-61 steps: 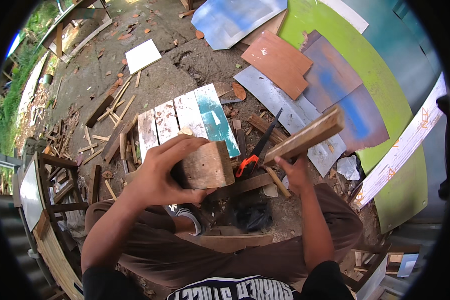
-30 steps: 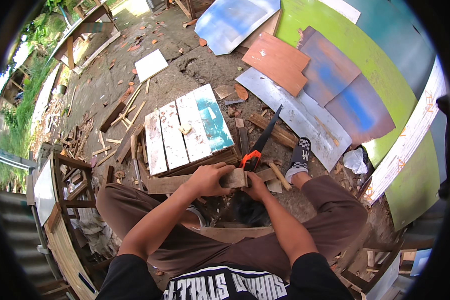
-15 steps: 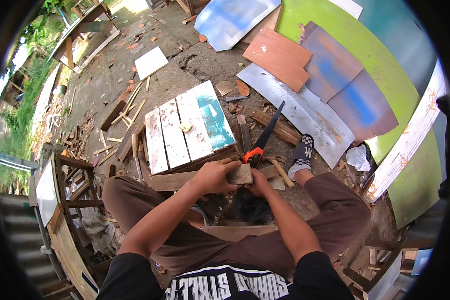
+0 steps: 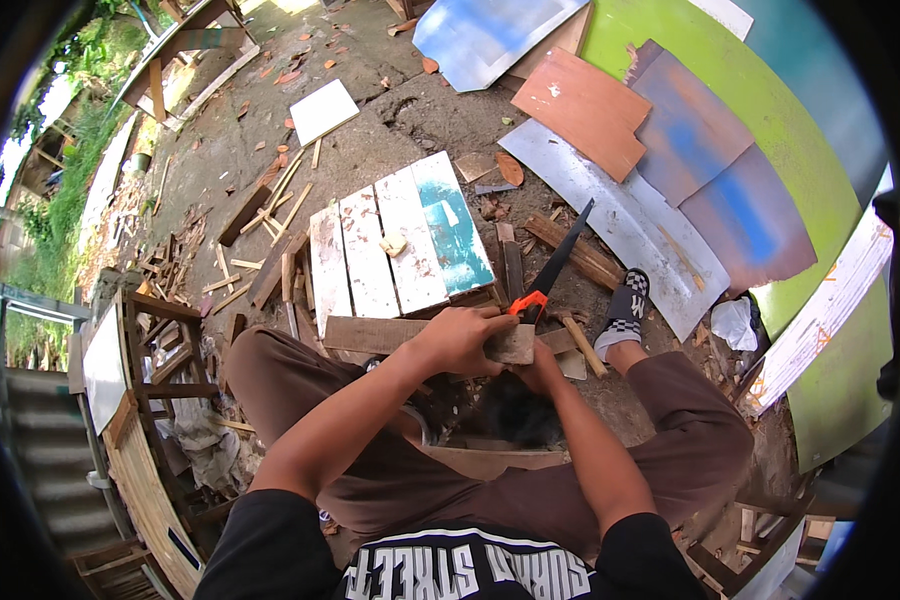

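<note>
My left hand (image 4: 462, 340) is closed over a short wooden board (image 4: 375, 334), with its fingers wrapped near the right end. The board lies crosswise along the near side of a low slatted wooden table (image 4: 358, 262), painted white and teal. My right hand (image 4: 541, 368) is closed just right of the board's end, at the handle of a hand saw (image 4: 560, 262). The saw has an orange and black handle and a dark blade pointing away from me. The board's end partly hides the right fingers. A small pale lump (image 4: 394, 244) rests on the tabletop.
Wood scraps (image 4: 270, 215) litter the ground left of the table. Painted panels (image 4: 585, 115) lie at the far right, near my sandalled foot (image 4: 625, 315). A black furry thing (image 4: 523, 412) is between my legs. Wooden frames (image 4: 160, 350) stand at the left.
The whole view has shifted, so everything appears further right. Both hands, the board and the saw keep nearly the same places relative to the table.
</note>
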Demonstrator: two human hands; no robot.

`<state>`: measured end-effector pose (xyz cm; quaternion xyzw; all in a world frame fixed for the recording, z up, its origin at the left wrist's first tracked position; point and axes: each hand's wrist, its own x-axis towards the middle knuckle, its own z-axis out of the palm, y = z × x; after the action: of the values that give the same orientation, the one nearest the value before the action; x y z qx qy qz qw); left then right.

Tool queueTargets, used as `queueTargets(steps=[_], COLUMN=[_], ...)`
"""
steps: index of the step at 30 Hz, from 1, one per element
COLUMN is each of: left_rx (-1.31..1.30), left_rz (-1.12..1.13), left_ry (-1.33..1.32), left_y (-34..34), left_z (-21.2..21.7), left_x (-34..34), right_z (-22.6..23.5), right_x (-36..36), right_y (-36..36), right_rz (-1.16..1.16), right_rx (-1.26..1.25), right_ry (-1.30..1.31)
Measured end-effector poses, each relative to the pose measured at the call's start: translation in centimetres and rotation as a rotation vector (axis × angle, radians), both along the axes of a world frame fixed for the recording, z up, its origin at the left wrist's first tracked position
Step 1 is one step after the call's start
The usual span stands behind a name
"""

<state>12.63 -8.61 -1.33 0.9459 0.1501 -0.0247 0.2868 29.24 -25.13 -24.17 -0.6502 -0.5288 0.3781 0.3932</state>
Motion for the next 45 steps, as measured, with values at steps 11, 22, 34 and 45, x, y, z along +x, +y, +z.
queueTargets(steps=[11, 22, 34, 45], left_rx=[0.033, 0.045, 0.035, 0.039], left_rz=[0.000, -0.017, 0.036, 0.019], left_ry=[-0.029, -0.005, 0.053, 0.033], left_y=[0.7, 1.0, 1.0, 1.3], left_z=[-0.7, -0.5, 0.1, -0.5], left_x=[0.1, 1.2, 0.8, 0.2], right_z=[1.5, 0.8, 1.0, 2.8], right_x=[0.3, 0.0, 0.2, 0.0], right_y=[0.2, 1.1, 0.5, 0.1], right_rz=[-0.022, -0.018, -0.101, -0.125], right_rx=[-0.047, 0.104, -0.054, -0.157], right_ry=[0.010, -0.026, -0.188, -0.160])
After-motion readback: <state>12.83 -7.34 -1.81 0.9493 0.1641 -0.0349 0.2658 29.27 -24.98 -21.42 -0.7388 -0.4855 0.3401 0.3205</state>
